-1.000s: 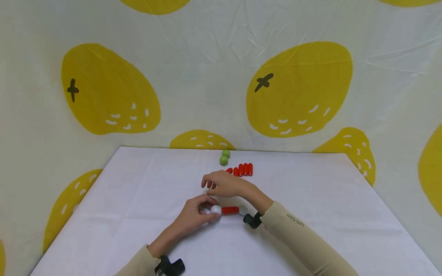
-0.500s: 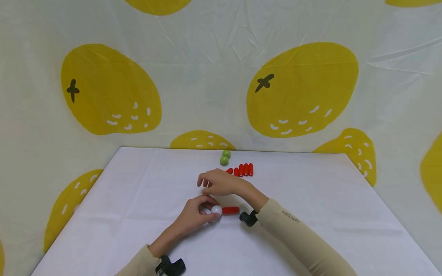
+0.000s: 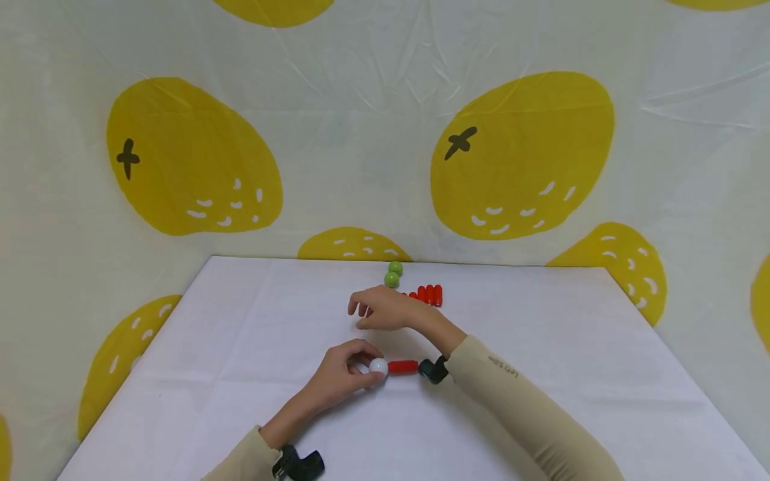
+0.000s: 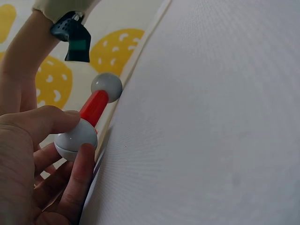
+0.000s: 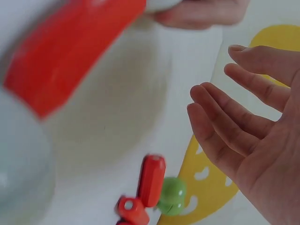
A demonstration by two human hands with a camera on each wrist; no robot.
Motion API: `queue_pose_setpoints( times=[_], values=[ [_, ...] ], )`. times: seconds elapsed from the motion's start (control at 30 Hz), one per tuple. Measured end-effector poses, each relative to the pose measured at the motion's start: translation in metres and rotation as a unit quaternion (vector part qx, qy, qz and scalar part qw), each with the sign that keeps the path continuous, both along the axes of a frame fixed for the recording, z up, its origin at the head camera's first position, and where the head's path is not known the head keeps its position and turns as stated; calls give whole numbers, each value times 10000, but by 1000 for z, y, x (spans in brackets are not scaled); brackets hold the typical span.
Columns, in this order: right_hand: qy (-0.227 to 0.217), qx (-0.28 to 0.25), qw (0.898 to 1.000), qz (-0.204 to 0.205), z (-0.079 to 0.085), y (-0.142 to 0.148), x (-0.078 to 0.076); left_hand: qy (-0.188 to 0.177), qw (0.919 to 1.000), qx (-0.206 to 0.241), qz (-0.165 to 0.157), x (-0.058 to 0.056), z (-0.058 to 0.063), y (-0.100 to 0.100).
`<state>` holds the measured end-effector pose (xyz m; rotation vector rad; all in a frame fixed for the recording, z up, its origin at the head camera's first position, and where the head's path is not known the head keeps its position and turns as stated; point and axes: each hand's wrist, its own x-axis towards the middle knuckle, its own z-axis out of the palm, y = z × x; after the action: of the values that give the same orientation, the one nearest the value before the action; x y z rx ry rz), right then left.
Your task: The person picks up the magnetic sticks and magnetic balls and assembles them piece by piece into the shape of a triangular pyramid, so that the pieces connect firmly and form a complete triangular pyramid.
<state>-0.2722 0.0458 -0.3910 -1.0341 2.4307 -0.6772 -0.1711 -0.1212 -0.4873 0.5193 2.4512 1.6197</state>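
On the white-covered table, the left hand pinches a white ball; a red rod runs from it towards three o'clock, ending at a second ball. The right hand, fingers loosely bent around nothing, hovers at the white ball's twelve o'clock; red pieces lie at one. Yellow fruit patterns the backdrop; the right sleeve reads "Let'sSlim".

free cloth left of right hand, red rods beyond

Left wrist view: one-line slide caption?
Left hand holds a white ball between its fingers, a red rod running from it to a second white ball, right arm behind.
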Motion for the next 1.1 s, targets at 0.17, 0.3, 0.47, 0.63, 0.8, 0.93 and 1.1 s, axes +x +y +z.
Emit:
queue_pose_setpoints(
  times=[0.17,0.3,0.47,0.63,0.8,0.93,1.1],
  values=[
    [24,98,9995,-315,-5,15,-15,-54,10000,38,-15,0,-1,0],
    [94,205,9981,-567,-11,32,-32,-84,10000,51,8,0,-1,1],
    [18,175,9950,-980,-15,54,-46,-104,9999,48,-3,1,1,1],
    [19,196,9908,-1336,-24,68,-57,-114,9999,45,-3,0,2,2],
    [-22,97,9894,-1449,-28,71,-59,-104,9999,103,35,0,3,2],
    [-81,86,9893,-1453,-30,68,-58,-107,9998,139,38,1,3,1],
    [-2,197,9886,-1490,-34,63,-57,-62,9999,112,-16,0,1,1]
  ],
)
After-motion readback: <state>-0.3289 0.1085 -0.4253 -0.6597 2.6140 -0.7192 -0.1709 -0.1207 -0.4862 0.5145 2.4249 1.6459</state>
